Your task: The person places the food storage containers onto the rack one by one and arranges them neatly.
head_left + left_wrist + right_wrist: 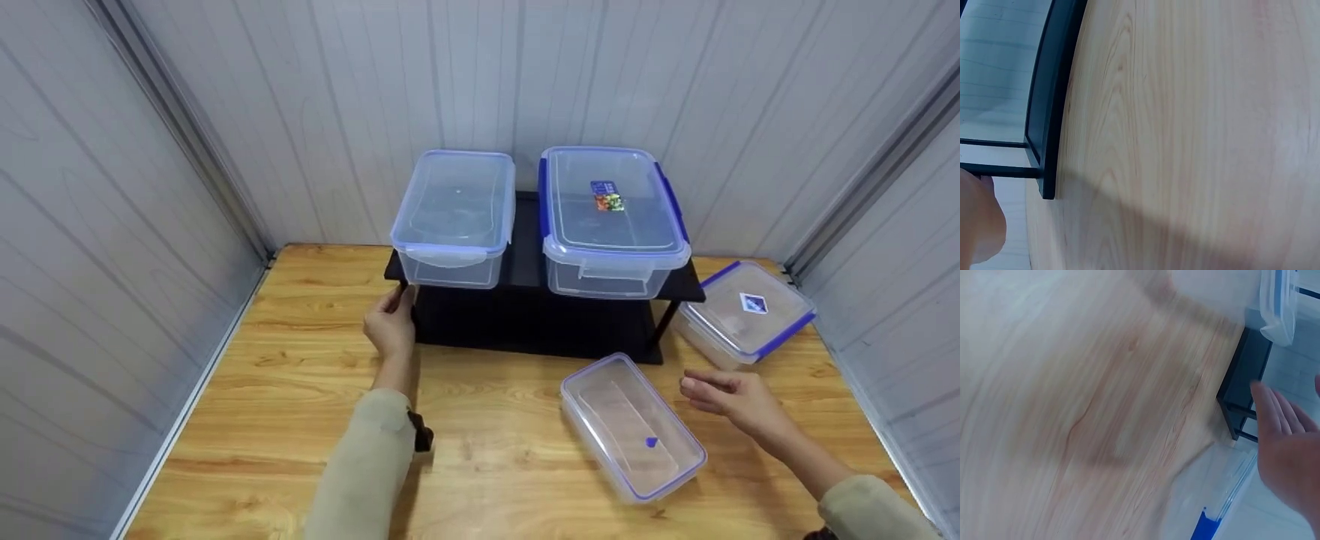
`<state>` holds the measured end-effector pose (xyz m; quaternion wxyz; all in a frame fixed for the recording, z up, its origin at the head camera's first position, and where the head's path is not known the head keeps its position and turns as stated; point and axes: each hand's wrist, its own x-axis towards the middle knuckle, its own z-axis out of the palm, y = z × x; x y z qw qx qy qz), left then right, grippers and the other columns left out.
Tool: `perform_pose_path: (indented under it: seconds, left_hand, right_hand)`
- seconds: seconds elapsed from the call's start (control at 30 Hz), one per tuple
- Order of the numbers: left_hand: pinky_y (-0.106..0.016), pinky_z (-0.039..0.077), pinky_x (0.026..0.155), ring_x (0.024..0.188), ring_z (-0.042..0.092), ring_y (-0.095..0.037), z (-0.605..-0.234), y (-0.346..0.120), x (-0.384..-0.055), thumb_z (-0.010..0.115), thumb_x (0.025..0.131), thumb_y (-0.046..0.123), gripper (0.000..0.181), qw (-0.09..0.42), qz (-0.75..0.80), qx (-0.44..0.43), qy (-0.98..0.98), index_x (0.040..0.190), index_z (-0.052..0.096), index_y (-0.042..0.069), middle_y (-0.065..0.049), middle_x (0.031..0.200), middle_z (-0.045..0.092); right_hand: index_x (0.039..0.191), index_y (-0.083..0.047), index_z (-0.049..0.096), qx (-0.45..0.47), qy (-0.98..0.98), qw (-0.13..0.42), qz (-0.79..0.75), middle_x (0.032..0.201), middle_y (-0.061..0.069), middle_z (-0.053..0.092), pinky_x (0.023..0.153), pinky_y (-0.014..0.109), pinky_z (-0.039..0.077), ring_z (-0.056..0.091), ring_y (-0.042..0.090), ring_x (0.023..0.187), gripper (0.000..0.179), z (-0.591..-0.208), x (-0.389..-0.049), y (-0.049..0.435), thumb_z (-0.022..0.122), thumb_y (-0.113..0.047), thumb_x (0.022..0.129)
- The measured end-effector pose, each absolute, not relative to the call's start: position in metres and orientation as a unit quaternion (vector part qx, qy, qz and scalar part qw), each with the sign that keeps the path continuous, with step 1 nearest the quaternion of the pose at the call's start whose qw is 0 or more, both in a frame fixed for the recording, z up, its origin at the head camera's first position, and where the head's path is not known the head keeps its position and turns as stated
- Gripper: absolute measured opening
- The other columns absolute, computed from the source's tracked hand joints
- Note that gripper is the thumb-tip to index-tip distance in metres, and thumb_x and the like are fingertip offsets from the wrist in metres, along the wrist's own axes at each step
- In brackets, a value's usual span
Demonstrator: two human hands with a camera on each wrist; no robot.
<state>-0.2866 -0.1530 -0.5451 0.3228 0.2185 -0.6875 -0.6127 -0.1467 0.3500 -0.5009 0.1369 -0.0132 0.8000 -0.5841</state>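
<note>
A black two-tier rack point(525, 319) stands against the back wall. My left hand point(391, 324) grips its left front post just below the top shelf; in the left wrist view part of that hand point(981, 219) shows at the post point(999, 170), the fingertips mostly hidden. On the top shelf sit two lidded clear containers: a smaller one point(454, 202) at left and a larger one point(611, 202) with blue side clips at right. My right hand point(739, 405) hovers with nothing in it, fingers extended, between a narrow lidded container point(630, 420) and a squarer one point(750, 315).
The narrow container lies angled on the wooden table point(300, 420) in front of the rack. Beside the rack's right end is the squarer container with blue clips. Pale panel walls point(360, 90) close in the back and both sides.
</note>
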Motion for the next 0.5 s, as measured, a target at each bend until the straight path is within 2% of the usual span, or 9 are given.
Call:
perform_pose_path:
  seconds: [0.13,0.27,0.5]
  left_hand:
    - [-0.023,0.054,0.073,0.079,0.068,-0.014,-0.545,-0.152,-0.287,0.083,0.076,0.022,0.018,0.325,-0.614,0.223,-0.684,0.090,0.079,0.011,-0.006,0.089,0.075]
    - [-0.024,0.054,0.074,0.081,0.068,-0.016,-0.545,-0.153,-0.287,0.083,0.076,0.023,0.019,0.326,-0.604,0.222,-0.692,0.090,0.079,0.011,-0.006,0.090,0.074]
    - [-0.026,0.055,0.076,0.085,0.070,-0.018,-0.543,-0.153,-0.286,0.082,0.078,0.022,0.019,0.312,-0.608,0.221,-0.696,0.093,0.078,0.011,-0.007,0.092,0.075]
  right_hand:
    - [0.135,0.021,0.036,-0.036,0.785,0.228,-0.576,0.127,0.031,0.055,0.090,0.038,0.053,0.064,0.027,0.110,0.061,-0.498,-0.145,0.360,0.056,-0.025,0.099]
    - [0.135,0.019,0.037,-0.042,0.771,0.303,-0.559,0.128,0.028,0.057,0.091,0.040,0.053,0.063,0.028,0.112,0.059,-0.496,-0.144,0.370,0.052,-0.026,0.100]
    - [0.134,0.015,0.043,-0.055,0.740,0.381,-0.552,0.125,0.023,0.061,0.092,0.043,0.052,0.063,0.030,0.111,0.050,-0.498,-0.138,0.383,0.049,-0.023,0.102]
